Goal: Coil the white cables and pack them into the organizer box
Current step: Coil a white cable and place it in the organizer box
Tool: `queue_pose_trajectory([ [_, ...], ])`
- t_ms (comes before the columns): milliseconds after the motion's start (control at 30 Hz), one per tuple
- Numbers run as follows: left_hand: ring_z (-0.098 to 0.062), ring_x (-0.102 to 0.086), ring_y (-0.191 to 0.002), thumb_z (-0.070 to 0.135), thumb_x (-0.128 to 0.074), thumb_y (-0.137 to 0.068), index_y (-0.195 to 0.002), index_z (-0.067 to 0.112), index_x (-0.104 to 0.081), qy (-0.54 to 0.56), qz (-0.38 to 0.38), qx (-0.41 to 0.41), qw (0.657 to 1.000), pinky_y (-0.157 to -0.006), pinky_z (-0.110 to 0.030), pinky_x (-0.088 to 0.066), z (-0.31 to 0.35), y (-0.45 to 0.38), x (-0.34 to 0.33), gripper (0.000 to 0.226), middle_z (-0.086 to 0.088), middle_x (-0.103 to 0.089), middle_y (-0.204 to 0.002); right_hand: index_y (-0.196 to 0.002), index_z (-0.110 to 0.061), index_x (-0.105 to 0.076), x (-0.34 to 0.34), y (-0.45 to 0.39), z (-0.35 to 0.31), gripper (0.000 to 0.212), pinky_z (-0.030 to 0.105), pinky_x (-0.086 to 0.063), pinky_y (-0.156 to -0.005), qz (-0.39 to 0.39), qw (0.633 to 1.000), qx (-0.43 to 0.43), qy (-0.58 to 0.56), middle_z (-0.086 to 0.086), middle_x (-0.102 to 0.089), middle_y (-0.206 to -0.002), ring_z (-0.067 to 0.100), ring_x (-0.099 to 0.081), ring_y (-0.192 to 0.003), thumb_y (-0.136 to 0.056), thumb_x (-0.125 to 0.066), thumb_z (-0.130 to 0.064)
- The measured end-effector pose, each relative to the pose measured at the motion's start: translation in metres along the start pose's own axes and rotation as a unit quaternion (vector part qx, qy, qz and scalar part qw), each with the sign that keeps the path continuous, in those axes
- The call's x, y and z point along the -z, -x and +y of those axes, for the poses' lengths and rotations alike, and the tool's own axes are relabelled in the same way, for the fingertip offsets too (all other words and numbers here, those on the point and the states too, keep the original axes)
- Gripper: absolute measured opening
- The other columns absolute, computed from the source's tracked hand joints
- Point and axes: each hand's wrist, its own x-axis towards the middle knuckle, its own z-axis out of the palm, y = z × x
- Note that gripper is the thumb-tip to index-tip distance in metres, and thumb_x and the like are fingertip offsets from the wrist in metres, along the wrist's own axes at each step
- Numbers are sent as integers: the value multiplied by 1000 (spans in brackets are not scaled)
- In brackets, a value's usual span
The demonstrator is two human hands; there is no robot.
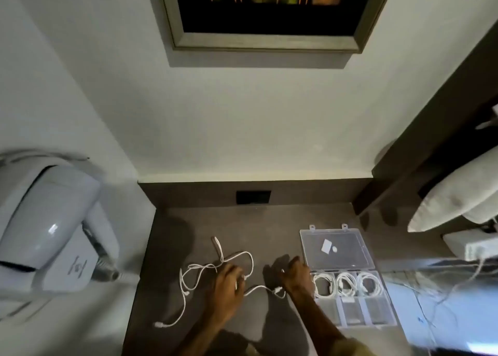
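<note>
A loose white cable (pixel 200 269) sprawls in tangled loops on the dark table (pixel 177 237), one plug end near the front left. My left hand (pixel 227 285) rests on it with fingers closed around a strand. My right hand (pixel 295 276) grips the same cable's other end, just left of the clear organizer box (pixel 353 312). The box lies open, lid (pixel 335 248) folded back. Three coiled white cables (pixel 347 284) fill its back row of compartments; the front row looks empty.
A white wall-mounted hair dryer (pixel 51 229) hangs at the left. A framed picture (pixel 266 13) is on the wall above. A black outlet (pixel 253 197) sits at the table's back. At the right are a cushion (pixel 452 196), a white device (pixel 474 245) and thin wires.
</note>
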Motion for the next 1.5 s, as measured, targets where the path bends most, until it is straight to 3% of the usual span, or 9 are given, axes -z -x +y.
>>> queue_pose_trajectory([
  [167, -13, -69, -91, 40, -46, -88, -99, 29, -70, 81, -91, 17, 992, -82, -34, -56, -10, -11, -5, 28, 8, -72, -100, -109, -19, -71, -11, 6, -1, 23, 39, -58, -80, 24, 999, -15, -16, 13, -77, -109, 36, -74, -106, -93, -70, -36],
  [267, -10, -72, -97, 23, -60, -90, -104, 32, -71, 171, -120, 43, 977, -87, -25, -57, -10, -19, 0, 20, 9, -77, -103, -90, -24, -74, -10, 3, 3, 10, 34, -58, -71, 43, 993, 78, -75, 0, -81, -85, 24, -79, -87, -94, -72, -33],
  [367, -8, -58, -128, 13, -67, -89, -131, 30, -55, 241, -169, 8, 956, -101, -10, -44, -4, -29, 13, 46, 9, -65, -132, -74, -37, -70, 18, 18, -9, 23, 19, -47, -63, 21, 968, 213, -133, -19, -70, -64, -6, -67, -65, -96, -74, -32],
  [500, 0, -44, -138, 28, -74, -86, -149, 37, -39, 260, -213, -67, 939, -114, -28, -41, 14, -31, 39, 72, 13, -50, -148, -83, -24, -81, 71, 44, -41, 15, 23, -57, -76, -85, 927, 332, -150, -9, -80, -79, 4, -76, -80, -97, -74, -23],
  [700, -13, -71, -108, 20, -67, -96, -113, 22, -69, 357, -191, -100, 909, -98, -36, -56, 46, -25, 94, 17, 1, -76, -109, -95, -14, -80, 115, 53, -78, 10, 21, -57, -81, -157, 886, 421, -113, -3, -80, -88, 11, -76, -86, -98, -71, -15],
  [833, -30, -75, -103, 18, -56, -103, -114, 10, -72, 476, -211, -37, 853, -100, -51, -56, 54, -17, 124, 21, -17, -79, -102, -103, -12, -65, 126, 53, -95, 6, 18, -57, -77, -119, 880, 428, -169, -4, -77, -84, 11, -75, -82, -99, -70, -12],
  [1000, -40, -69, -113, 3, -54, -100, -121, 0, -69, 594, -224, 19, 772, -107, -47, -52, 59, -8, 146, 26, -28, -74, -113, -103, -4, -69, 129, 48, -110, 11, 31, -62, -85, -130, 866, 405, -263, 6, -78, -89, 19, -76, -87, -95, -74, -11],
  [1200, -43, -69, -112, 12, -50, -102, -119, -9, -68, 716, -202, 88, 662, -104, -49, -53, 67, -4, 147, 32, -32, -71, -114, -95, -5, -72, 102, 55, -109, 6, 25, -58, -83, -145, 847, 350, -372, 4, -74, -90, 16, -70, -89, -96, -69, 0],
  [1500, -30, -73, -96, 9, -51, -99, -116, -8, -71, 744, -185, 91, 636, -86, -35, -62, 69, -2, 140, 31, -27, -73, -109, -106, -6, -74, 87, 68, -101, 19, 25, -60, -88, -167, 842, 303, -414, -3, -80, -97, 11, -74, -98, -100, -60, 5],
])
